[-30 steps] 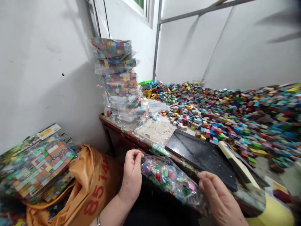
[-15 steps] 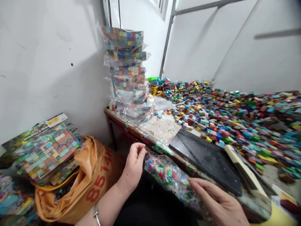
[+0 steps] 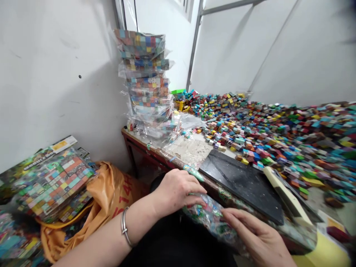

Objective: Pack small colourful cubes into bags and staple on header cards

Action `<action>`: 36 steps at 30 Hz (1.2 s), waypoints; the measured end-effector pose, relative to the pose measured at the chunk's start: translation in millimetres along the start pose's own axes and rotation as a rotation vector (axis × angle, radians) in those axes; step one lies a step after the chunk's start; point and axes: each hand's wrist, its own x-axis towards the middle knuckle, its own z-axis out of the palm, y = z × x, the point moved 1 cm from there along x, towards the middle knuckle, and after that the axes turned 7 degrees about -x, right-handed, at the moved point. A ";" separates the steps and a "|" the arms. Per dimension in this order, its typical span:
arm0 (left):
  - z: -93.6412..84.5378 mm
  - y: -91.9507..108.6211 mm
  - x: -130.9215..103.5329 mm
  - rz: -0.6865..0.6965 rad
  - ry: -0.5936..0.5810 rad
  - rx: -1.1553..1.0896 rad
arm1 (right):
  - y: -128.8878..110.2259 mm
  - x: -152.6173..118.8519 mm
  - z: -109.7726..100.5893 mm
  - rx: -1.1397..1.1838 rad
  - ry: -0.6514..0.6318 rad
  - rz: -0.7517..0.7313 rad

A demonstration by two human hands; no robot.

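Between my two hands hangs a clear plastic bag (image 3: 207,213) filled with small multicoloured pieces, held above my lap in front of the table edge. My left hand (image 3: 178,191), a metal bangle at its wrist, is closed over the bag's upper left part, fingers bent onto the plastic. At the bag's right side my right hand (image 3: 256,235) pinches the film between thumb and fingers. The lower end of the bag is partly hidden behind my right hand.
A heap of small coloured blocks (image 3: 267,133) covers much of the table. Wrapped block packs (image 3: 147,81) stand stacked at its corner. A black board (image 3: 241,183) lies near the edge beside a cream-coloured bar (image 3: 287,196). An orange sack (image 3: 108,200) and bagged block sets (image 3: 55,181) sit at left.
My left hand has moved right from the bag's top left corner and now covers part of it. My right hand stays at the bag's right side.
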 end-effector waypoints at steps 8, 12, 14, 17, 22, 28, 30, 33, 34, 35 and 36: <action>5.5 2.5 1.7 -0.060 0.038 -0.015 | 3.5 4.1 -2.8 0.025 0.005 0.001; 12.4 -0.2 4.7 -0.029 0.041 -0.030 | 6.5 5.5 -7.6 0.049 -0.019 -0.030; 12.1 2.4 8.2 -0.015 0.033 -0.042 | 4.8 6.4 -10.7 0.050 -0.020 -0.021; 1.8 12.2 16.7 -0.037 0.017 -0.082 | -2.9 9.0 -15.1 0.075 -0.013 0.016; -14.2 16.0 27.2 -0.109 -0.007 -0.156 | -11.2 19.9 -11.6 0.180 -0.027 0.019; 5.1 -7.7 25.9 -0.182 -0.040 -0.202 | 7.8 32.5 -1.3 0.147 -0.055 0.078; 9.4 -10.8 27.6 -0.180 -0.045 -0.217 | 9.4 33.7 -4.0 0.140 -0.033 0.073; 12.0 -13.4 32.0 -0.204 -0.053 -0.247 | 7.6 36.1 -10.0 0.105 0.000 0.065; 12.7 -14.6 33.6 -0.223 -0.056 -0.253 | 7.5 37.5 -11.5 0.077 -0.009 0.068; 13.6 -16.1 35.2 -0.246 -0.061 -0.252 | 8.0 39.1 -12.8 0.042 -0.016 0.070; 14.7 -17.9 36.8 -0.270 -0.069 -0.244 | 8.9 40.8 -13.9 0.006 -0.019 0.067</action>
